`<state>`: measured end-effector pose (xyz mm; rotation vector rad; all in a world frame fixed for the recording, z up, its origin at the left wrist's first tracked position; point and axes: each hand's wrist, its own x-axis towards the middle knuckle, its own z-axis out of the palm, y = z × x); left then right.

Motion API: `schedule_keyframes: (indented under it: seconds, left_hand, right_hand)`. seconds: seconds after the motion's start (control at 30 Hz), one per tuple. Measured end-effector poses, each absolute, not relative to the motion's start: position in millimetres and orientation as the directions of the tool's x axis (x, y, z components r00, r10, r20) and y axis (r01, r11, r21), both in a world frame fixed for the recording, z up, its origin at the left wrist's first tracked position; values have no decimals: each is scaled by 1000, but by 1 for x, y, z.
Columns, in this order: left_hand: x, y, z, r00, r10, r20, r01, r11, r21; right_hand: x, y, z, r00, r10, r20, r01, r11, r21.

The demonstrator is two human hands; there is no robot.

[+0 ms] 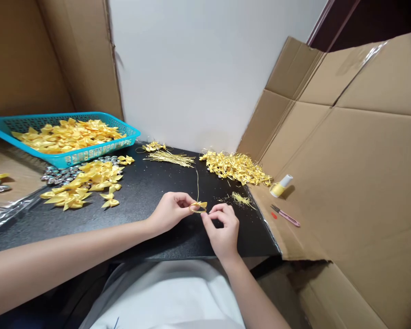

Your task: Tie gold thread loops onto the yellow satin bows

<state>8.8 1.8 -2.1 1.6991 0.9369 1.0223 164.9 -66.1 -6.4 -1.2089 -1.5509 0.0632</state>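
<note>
Between thumb and fingers, my left hand (174, 211) pinches a small yellow ribbon bow (201, 205) just above the black tabletop. A gold cord (197, 183) runs up from the bow toward the back of the table, and a loop of it curves under the bow. My right hand (223, 227) is closed in a pinch right beside the bow, at the cord loop; the bit of cord between its fingertips is hard to see. Behind both hands lies a bundle of cut gold cords (171, 158).
A turquoise basket (63, 160) of yellow bows stands left, with loose bows (99, 176) and silver buttons (60, 173) before it. Finished-looking bows with cords (234, 167) are heaped at back right. A thread spool (281, 186), pink snips (286, 215) and cord scraps (242, 199) lie right; cardboard walls (359, 173) surround the table.
</note>
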Motion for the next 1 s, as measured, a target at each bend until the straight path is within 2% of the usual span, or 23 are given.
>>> schedule_keyframes:
  seconds: [0.07,0.13,0.27,0.37,0.53,0.67,0.77,0.9,1.0]
  left_hand:
    - [8,2,-2,361,903,234,162,-307,938]
    - [8,1,-1,356,898,257,192,-339,921]
    - [8,-4,4,357,875,328,255,-429,866]
    - [7,-6,6,363,853,375,310,-490,814]
    - [6,-5,4,390,826,406,380,-547,746]
    - [5,-2,3,415,803,428,415,-586,696]
    - [4,-1,3,424,807,411,439,-580,686]
    - [4,-2,5,419,822,385,436,-555,708]
    - [4,-2,6,401,841,362,421,-520,743]
  right_hand:
    - [163,-66,-7,27,712,702,702,486,-520]
    - [160,-64,-6,-10,741,672,770,434,-468]
    - [157,-55,6,59,830,555,853,247,-460]
    - [159,-46,17,62,882,467,856,193,-479]
    - [167,-36,23,-8,917,400,787,252,-563]
    - [167,-33,20,-5,889,459,821,265,-505]
    - [165,-30,18,-47,898,439,838,274,-471]
    - [168,-24,14,-90,928,362,778,292,-556]
    - [169,-20,10,-52,927,372,719,293,-630]
